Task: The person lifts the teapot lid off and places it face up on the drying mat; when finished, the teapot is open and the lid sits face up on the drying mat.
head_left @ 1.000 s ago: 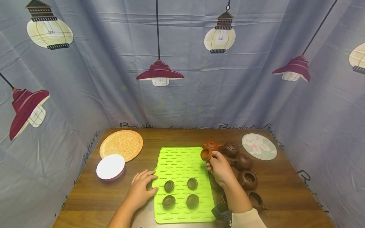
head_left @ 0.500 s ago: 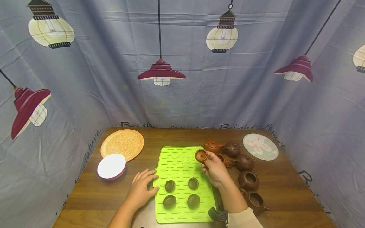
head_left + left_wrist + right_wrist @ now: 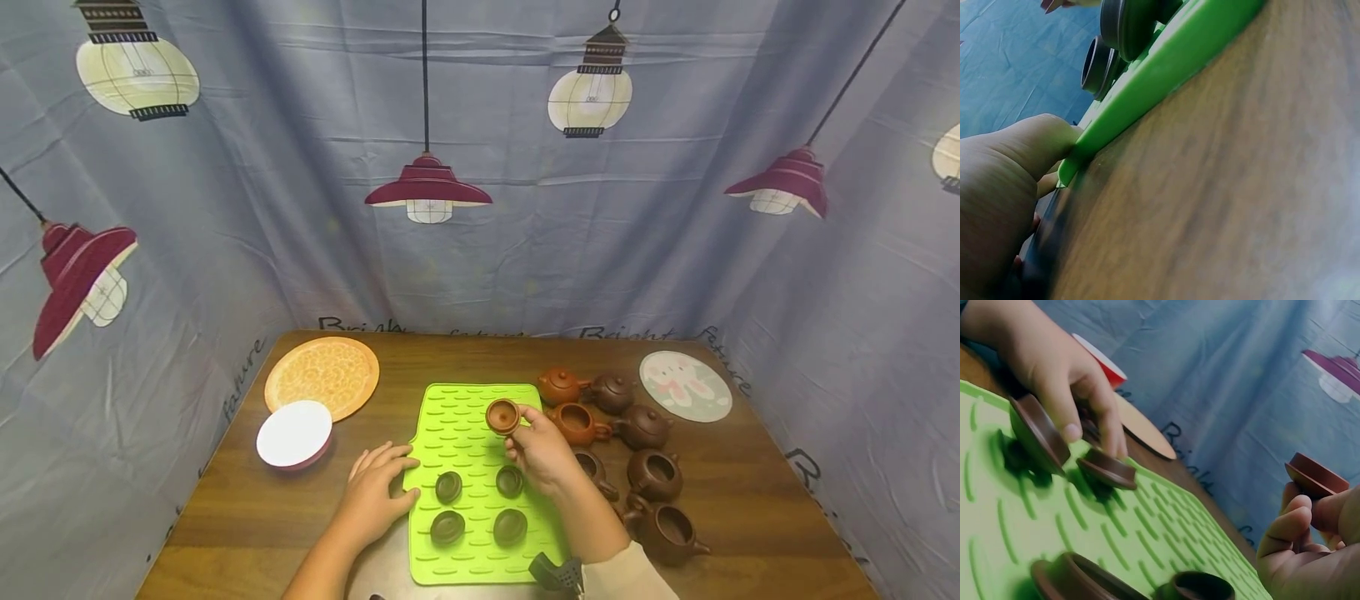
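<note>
My right hand point(image 3: 546, 454) pinches an orange-brown teapot lid point(image 3: 502, 417), hollow underside facing up, over the upper right part of the green ridged mat point(image 3: 465, 446). In the right wrist view that lid point(image 3: 1316, 476) sits at the fingertips, apart from the mat. Several dark brown teapot lids lie upside down on the mat, among them a front left lid point(image 3: 447, 527) and a back right lid point(image 3: 509, 481). At the mat's left edge rests my left hand point(image 3: 375, 492), fingers spread and touching it. Beside the mat stands an orange teapot point(image 3: 576, 423) without a lid.
Several teapots crowd the table's right side: a lidded orange one point(image 3: 561, 385), lidded dark ones and open dark ones such as the front teapot point(image 3: 671, 533). A rabbit-print round mat point(image 3: 686, 386) lies behind. At left, a white bowl point(image 3: 294, 433) overlaps a round orange mat point(image 3: 322, 377).
The right hand has carried the orange-brown lid leftward, from beside the teapots to over the green mat, uncovering the open orange teapot. The left hand has stayed at the mat's edge.
</note>
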Demonstrator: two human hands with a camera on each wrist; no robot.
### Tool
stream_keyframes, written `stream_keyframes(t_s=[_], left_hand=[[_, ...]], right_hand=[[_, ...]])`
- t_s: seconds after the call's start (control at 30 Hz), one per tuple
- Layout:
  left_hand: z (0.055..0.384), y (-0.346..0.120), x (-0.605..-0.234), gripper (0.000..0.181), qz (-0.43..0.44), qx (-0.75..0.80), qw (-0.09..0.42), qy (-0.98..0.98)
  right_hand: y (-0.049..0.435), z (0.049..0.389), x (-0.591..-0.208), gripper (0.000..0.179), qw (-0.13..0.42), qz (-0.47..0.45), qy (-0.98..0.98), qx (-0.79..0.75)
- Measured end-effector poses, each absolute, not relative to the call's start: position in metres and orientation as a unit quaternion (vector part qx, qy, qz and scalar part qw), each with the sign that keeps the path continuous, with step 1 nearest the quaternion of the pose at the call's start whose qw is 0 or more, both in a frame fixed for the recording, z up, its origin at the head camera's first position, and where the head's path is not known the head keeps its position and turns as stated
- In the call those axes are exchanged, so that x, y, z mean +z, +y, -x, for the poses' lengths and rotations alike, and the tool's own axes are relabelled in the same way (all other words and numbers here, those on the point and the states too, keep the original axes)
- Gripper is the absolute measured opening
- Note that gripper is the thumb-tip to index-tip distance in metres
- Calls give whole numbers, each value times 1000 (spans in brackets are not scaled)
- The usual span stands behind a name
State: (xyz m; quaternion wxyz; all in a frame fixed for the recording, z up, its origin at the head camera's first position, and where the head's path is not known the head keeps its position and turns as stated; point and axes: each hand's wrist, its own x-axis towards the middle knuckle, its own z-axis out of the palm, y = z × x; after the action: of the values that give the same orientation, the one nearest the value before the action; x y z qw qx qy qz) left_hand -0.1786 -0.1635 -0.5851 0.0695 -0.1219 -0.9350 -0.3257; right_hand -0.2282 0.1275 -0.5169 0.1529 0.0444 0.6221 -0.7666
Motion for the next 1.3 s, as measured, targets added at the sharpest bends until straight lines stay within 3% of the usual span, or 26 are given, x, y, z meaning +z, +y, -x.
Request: stream_keyframes(t_s=[0.27,0.57,0.93,1.3], left_hand=[[176,-163,-586,44,107,-329,58,-937],[180,-161,-584,41,117,-324,63,-937],[180,-161,-582,40,116,-323,50,-938],[181,-162,-580,40,121,-325,51,-937]], right_hand=[[105,224,-522,25,188,-12,645,-740],[84,222,-523,29,181,-6,738,-650],[65,221,-530,16,184,-19,779,-599],[57,220,-529,20,173,-37,797,-578]])
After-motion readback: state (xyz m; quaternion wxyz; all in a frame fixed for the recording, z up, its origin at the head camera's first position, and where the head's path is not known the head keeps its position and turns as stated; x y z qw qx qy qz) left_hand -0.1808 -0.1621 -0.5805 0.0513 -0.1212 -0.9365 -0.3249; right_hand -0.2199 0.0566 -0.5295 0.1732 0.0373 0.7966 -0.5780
